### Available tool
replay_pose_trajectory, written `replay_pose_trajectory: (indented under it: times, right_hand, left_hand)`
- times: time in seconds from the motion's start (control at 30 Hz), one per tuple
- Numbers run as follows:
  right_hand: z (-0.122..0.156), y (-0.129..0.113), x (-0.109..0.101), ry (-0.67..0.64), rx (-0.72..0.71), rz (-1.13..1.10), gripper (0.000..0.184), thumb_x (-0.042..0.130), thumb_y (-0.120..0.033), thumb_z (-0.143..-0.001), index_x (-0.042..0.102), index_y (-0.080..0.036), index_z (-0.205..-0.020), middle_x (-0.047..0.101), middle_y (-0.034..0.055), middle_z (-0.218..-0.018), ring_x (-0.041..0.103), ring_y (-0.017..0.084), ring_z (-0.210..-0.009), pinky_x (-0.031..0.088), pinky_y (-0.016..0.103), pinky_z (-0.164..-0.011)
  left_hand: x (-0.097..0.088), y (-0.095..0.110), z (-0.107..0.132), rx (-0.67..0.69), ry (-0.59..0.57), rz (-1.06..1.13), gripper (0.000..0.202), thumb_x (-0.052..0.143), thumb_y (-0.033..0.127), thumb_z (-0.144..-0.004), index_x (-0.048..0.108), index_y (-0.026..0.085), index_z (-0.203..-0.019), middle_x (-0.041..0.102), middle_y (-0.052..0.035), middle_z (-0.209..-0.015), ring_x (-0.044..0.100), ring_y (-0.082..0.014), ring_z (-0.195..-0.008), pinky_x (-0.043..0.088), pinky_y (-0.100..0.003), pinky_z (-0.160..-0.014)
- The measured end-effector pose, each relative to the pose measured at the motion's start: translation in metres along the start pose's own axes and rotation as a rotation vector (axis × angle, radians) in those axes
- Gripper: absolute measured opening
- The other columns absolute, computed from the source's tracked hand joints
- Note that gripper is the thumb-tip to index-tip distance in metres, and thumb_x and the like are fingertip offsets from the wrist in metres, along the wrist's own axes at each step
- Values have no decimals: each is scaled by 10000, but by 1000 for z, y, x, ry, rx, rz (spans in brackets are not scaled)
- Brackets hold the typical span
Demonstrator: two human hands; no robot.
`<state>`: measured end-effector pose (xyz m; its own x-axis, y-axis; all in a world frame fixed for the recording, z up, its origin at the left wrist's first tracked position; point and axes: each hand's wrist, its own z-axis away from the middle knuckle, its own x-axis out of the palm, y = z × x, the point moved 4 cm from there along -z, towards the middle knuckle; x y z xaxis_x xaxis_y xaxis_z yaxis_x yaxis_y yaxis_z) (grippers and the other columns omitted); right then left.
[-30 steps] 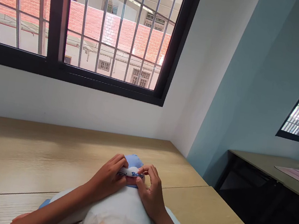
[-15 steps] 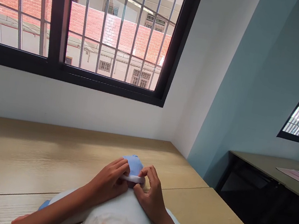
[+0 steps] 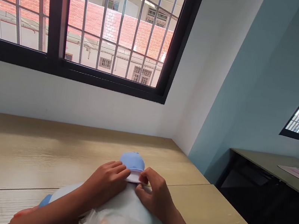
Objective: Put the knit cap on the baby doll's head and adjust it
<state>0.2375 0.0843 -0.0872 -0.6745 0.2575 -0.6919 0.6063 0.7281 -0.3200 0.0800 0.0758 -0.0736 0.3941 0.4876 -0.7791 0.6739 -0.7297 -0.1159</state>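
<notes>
Cap (image 3: 132, 160) seemingly on doll (image 3: 125, 201), band (image 3: 134, 176) perhaps unfinished

Left hand (image 3: 109, 179) curls over the band's left end, right hand (image 3: 157, 194) crooks at its right; I cannot tell how firmly either grips. The cap sits short of the bench's (image 3: 32, 154) far edge.

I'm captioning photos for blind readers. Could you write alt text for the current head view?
A person's left hand and right hand are at the white edge of a blue cap on a doll lying on a wooden table. Beyond is a barred window.
</notes>
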Motion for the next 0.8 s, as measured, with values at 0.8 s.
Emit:
replay_pose_trajectory:
  times: [0.8]
  right_hand:
    - [6, 32, 5, -197, 285, -48, 226, 493, -315, -811, 384, -188, -659, 430, -33, -593, 396, 108, -555, 287, 230, -540]
  left_hand:
    - [-6, -45, 11, -435, -697, 477, 378, 319, 471, -877, 549, 194, -763, 609, -23, -759, 507, -171, -651, 292, -251, -544]
